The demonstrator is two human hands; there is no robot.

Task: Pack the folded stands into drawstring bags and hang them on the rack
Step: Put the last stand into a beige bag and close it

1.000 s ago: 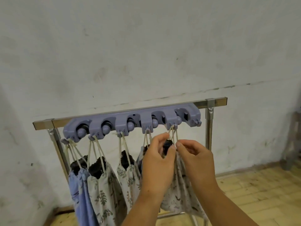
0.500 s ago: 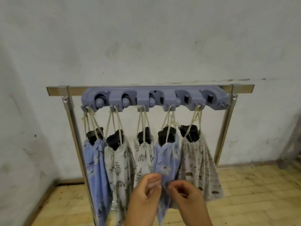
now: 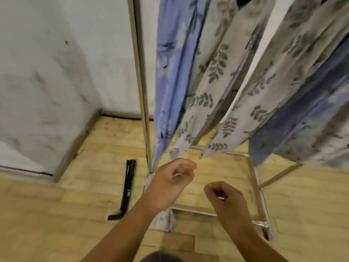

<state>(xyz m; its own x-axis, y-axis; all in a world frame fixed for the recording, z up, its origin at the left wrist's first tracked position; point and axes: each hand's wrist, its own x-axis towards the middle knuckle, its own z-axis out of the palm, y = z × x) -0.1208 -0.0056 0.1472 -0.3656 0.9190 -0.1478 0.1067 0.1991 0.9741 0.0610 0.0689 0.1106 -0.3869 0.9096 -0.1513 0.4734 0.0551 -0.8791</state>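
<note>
Several drawstring bags hang from above: a blue one (image 3: pixel 170 72), two leaf-print ones (image 3: pixel 209 82) (image 3: pixel 264 95), another blue one (image 3: pixel 294 125) and a grey one (image 3: pixel 328 140) at the right. A black folded stand (image 3: pixel 127 190) lies on the wooden floor, left of the rack's upright pole (image 3: pixel 140 82). A leaf-print bag (image 3: pixel 163 218) lies on the floor under my left forearm. My left hand (image 3: pixel 170 182) and my right hand (image 3: pixel 224 197) hover low over the floor, fingers loosely curled, holding nothing.
The rack's metal base frame (image 3: pixel 258 186) runs across the floor beneath the bags. A white wall and a room corner (image 3: pixel 98 112) stand to the left. Wooden floor (image 3: pixel 56 214) lies open at the lower left.
The view has swung down from the rack's hooks to the floor. Both hands have let go of the hung bags and dropped lower, now empty above the floor.
</note>
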